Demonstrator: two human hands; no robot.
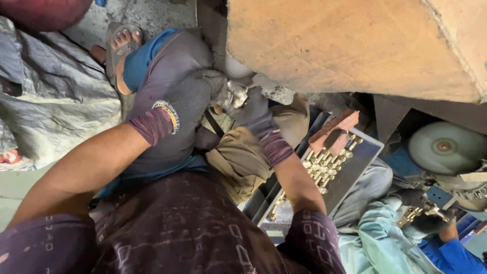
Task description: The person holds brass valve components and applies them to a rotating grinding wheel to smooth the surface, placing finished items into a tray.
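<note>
Both gloved hands, left hand [195, 94] and right hand [256, 114], clench a small metal fitting [234, 96] between them, above the tray [355, 167].

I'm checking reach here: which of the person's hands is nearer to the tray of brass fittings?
Right. The right hand is just up and left of the tray, its forearm passing along the tray's edge. The left hand sits farther left, beyond the right.
</note>
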